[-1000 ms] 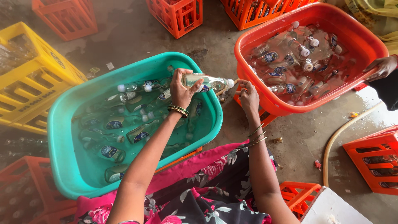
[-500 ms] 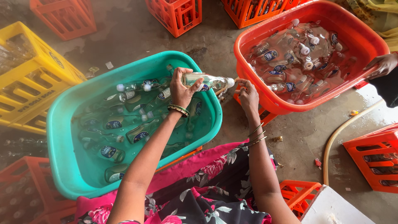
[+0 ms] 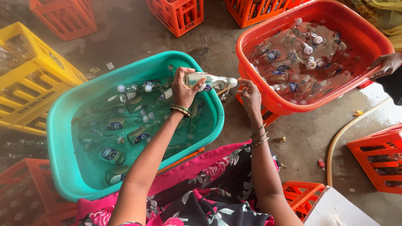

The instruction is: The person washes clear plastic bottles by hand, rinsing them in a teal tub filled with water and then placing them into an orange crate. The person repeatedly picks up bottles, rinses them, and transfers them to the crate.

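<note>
Overhead: left hand (image 3: 183, 88) gripped clear glass bottle (image 3: 208, 81) sideways above teal plastic tub (image 3: 63, 138) rim; right hand (image 3: 250, 95) pinched at bottle mouth. Risk: wet glass could slip, break on concrete floor (image 3: 310, 138).

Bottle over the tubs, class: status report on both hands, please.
Left hand grips clear bottle, level above teal tub. Right hand at bottle's mouth, pinching something small. Another person's hand on red tub rim.
</note>
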Motion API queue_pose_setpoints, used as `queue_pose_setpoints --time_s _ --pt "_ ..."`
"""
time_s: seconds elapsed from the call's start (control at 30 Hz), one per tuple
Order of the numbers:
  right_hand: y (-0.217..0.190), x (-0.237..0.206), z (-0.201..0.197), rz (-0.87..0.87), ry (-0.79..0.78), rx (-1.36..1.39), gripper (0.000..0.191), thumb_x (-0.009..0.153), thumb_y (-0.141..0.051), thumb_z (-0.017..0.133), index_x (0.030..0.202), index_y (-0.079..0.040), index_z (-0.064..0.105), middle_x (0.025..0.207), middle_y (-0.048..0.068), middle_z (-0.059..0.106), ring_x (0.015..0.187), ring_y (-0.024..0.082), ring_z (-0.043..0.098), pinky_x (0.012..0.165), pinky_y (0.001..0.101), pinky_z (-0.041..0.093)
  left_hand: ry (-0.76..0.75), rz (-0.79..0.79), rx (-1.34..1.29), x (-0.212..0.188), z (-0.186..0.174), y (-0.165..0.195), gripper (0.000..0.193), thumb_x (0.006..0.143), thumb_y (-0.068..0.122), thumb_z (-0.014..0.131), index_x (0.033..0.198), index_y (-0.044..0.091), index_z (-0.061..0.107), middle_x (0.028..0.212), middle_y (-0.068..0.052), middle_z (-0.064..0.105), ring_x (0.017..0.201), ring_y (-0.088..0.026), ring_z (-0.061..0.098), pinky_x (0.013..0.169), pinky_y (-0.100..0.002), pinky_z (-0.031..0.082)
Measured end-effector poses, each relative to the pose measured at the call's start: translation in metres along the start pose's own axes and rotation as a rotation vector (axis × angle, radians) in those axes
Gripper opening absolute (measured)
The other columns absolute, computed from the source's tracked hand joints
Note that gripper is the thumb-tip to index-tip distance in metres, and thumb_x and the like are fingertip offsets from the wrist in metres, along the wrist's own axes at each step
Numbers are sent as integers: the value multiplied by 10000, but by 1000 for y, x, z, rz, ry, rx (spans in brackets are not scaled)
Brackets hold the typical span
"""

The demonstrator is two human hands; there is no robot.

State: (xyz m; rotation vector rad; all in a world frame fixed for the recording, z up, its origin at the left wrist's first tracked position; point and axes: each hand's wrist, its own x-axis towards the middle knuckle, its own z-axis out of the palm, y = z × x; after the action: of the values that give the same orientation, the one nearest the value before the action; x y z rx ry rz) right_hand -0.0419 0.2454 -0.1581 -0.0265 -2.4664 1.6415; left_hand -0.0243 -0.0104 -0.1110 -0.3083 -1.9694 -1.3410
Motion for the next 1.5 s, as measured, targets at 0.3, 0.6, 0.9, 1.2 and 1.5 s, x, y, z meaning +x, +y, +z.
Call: queue_pose_setpoints --time_s 0.3,0.6,0.9,1.2,1.5 --pt "0 0 1 -8 2 2 343 949 -87 492 1235 -99 681 1211 92 673 942 166 754 831 314 543 -6 14 -2 3 0 3 507 856 420 874 1084 62 598 1066 -87 641 1012 -242 675 920 -387 558" --pt "3 2 2 15 -17 41 300 976 -103 486 1199 -73 684 1092 49 740 890 140 756 747 293 553 -15 9 18 4 4 5 497 850 409 878 1086 71 601 1069 -87 647 1016 -246 681 922 -388 557" --pt "8 6 3 -2 -14 -37 311 964 -96 482 1189 -83 697 1103 44 759 895 140 767 777 309 552 -14 17 46 5 5 3 501 841 408 882 1074 68 597 1058 -85 642 1010 -245 681 916 -385 559" --pt "5 4 4 16 -12 -4 304 972 -97 488 1192 -84 698 1102 61 744 913 154 768 779 312 563 -14 26 26 8 0 8 502 845 409 881 1075 64 598 1054 -88 636 1006 -244 674 920 -384 554" --pt "0 5 4 26 -13 -3 303 972 -105 488 1192 -81 695 1102 48 754 905 144 767 763 305 559 -20 21 43 11 1 9 522 839 439 878 1075 67 598 1049 -86 641 996 -246 672 905 -382 552"
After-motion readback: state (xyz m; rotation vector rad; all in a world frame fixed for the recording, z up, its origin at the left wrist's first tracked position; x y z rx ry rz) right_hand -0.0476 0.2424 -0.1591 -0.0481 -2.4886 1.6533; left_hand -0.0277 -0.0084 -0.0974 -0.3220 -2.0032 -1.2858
